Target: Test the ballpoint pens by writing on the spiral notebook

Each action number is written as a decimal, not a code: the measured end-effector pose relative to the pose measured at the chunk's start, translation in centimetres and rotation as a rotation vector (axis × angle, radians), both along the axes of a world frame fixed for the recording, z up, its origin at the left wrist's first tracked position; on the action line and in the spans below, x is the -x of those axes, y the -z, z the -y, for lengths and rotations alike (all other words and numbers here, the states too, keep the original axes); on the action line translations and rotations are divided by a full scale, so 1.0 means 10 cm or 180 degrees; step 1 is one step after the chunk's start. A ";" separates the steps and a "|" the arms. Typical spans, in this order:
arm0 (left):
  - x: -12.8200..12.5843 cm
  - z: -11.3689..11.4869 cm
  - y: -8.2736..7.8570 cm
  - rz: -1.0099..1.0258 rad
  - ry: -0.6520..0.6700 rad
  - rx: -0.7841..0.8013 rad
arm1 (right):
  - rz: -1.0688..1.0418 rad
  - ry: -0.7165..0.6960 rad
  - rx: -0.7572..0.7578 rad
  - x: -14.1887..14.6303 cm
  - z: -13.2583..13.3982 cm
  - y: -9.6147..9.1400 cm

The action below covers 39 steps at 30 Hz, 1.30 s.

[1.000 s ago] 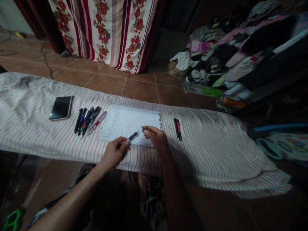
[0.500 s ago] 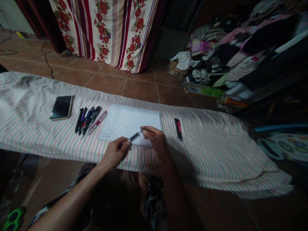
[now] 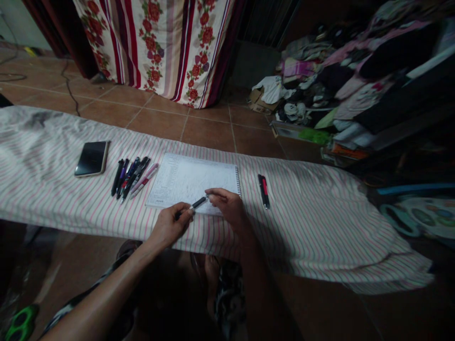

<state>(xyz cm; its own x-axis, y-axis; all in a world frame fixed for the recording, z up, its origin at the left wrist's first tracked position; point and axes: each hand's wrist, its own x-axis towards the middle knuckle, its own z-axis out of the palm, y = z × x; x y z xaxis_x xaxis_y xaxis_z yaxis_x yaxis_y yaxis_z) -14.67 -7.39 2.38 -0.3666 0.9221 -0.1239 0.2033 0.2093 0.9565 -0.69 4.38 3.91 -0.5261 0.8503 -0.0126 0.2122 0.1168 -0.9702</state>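
Observation:
A dark pen (image 3: 199,202) with a pale front end slants over the near edge of a spiral notebook (image 3: 192,175). My left hand (image 3: 173,220) is closed around its rear part. The fingertips of my right hand (image 3: 225,201) pinch the front end; whether a separate small part sits between them is too small to tell. Left of the notebook lies a group of several pens (image 3: 130,177), dark ones and a pink one. To its right, two pens, black and red (image 3: 263,192), lie side by side.
The long surface is covered by a striped cloth (image 3: 320,213). A phone (image 3: 91,158) lies at the left. Beyond are a tiled floor (image 3: 209,132), a floral curtain (image 3: 159,47) and a heap of clothes (image 3: 341,71) at the right.
My right hand has shifted slightly to the left along the front of the pen. My left hand keeps its hold, and the things on the cloth stay put.

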 end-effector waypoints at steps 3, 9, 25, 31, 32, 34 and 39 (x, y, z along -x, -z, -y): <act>0.02 0.01 -0.01 -0.0129 0.0075 0.0014 | 0.0030 -0.0070 0.0000 -0.01 0.01 -0.02; 0.08 0.03 0.00 -0.0529 0.0153 0.0047 | 0.0148 -0.0186 0.0008 -0.04 0.03 -0.05; 0.14 0.13 -0.15 -0.1461 0.0200 -0.0001 | 0.0180 -0.0480 0.0023 -0.04 0.10 0.00; 0.17 0.16 -0.17 -0.2062 0.0427 0.0026 | 0.0351 -0.0593 -0.0217 -0.03 0.12 -0.01; 0.18 0.16 -0.17 -0.2151 0.0430 0.0004 | 0.0429 -0.0601 -0.0303 -0.03 0.13 -0.03; 0.18 0.16 -0.15 -0.2304 0.0417 -0.0063 | 0.0607 -0.0577 -0.0509 -0.02 0.15 -0.07; 0.18 0.17 -0.09 -0.2532 0.0476 -0.0384 | 0.0855 -0.0578 -0.0850 -0.01 0.18 -0.11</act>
